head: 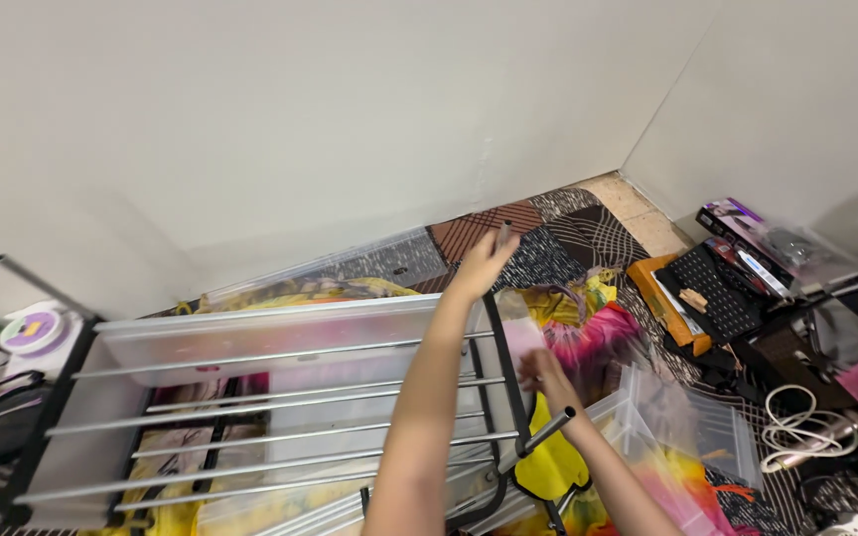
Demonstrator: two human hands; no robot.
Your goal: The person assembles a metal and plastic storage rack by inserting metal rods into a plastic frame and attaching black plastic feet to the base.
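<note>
My cluttered room at home: a patterned floor mat point(548, 238) in the wall corner, clear storage bins point(280, 342) on a metal rack point(300, 427), bright clothes point(588, 337).

Black keyboard point(712, 290) on orange board; coiled white cable point(796, 425) nearby

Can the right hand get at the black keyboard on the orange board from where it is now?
Probably yes, with a stretch. The right hand is at the rack's end rail, and the black keyboard lies off to its right on the orange board. Only low, colourful cloth lies between them; nothing tall blocks the way.
</note>
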